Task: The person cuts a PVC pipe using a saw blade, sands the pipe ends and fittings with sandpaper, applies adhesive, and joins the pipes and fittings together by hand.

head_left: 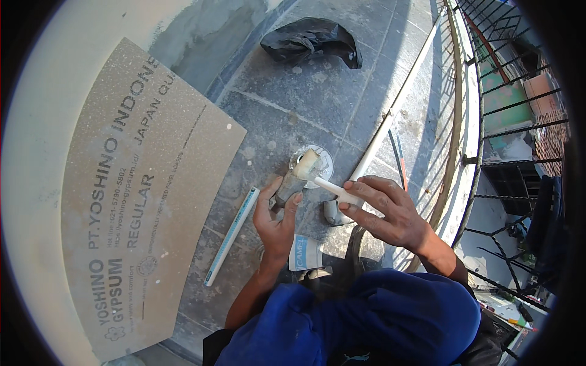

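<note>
My left hand (278, 216) is closed around a short grey pipe fitting (288, 190) with a cream-coloured end, tilted up and away from me. Between the thumb and fingers of my right hand (390, 213) is a slim white stick (331, 186), wider toward my fingers. Its thin tip reaches the side of the fitting near the cream end; I cannot tell whether they touch. Just behind the fitting, a round white lid or tin (328, 160) rests on the floor tiles. Below my hands stands a white and blue can (306, 253), partly hidden by my knees.
A large gypsum board (152, 201) leans at the left. Beside it lies a short white pipe (232, 236). A long white pipe (379, 137) runs along the right, with a grey elbow (334, 212) near its close end. A black plastic bag (311, 39) lies farther off; a metal railing (510, 128) bounds the right.
</note>
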Demonstrator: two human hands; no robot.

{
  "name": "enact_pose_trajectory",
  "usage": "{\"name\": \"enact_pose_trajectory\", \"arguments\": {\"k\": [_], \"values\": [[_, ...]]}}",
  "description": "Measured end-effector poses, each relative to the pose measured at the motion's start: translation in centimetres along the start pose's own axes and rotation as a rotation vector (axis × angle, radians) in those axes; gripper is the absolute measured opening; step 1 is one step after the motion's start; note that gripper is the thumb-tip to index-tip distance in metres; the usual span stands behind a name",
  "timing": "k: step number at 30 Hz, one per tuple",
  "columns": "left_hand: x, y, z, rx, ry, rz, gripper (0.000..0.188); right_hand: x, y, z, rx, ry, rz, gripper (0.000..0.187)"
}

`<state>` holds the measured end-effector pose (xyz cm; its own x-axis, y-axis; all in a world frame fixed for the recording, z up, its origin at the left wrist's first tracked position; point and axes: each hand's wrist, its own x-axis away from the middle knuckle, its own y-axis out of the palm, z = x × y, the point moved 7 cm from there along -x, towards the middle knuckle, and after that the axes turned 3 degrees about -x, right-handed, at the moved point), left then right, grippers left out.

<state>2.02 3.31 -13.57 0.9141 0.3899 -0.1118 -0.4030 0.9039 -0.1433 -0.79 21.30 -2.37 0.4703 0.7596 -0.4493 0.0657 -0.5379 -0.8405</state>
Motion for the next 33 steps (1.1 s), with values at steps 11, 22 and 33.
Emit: {"name": "enact_pose_trajectory", "arguments": {"k": [11,22,33], "values": [[0.3,0.9,-0.7,0.344,-0.297,-0.073,0.047,0.0,-0.5,-0.4,0.002,-0.041,0.07,0.032],[1.1,2.1,0.2,0.653,-0.597,-0.182,0.045,-0.6,-1.1,-0.4,-0.011,-0.08,0.134,0.03],[2.1,3.6,1.0,1.318,-0.914,-0.301,0.054,1.1,-1.7,0.4,0.057,-0.094,0.129,0.031]]}}
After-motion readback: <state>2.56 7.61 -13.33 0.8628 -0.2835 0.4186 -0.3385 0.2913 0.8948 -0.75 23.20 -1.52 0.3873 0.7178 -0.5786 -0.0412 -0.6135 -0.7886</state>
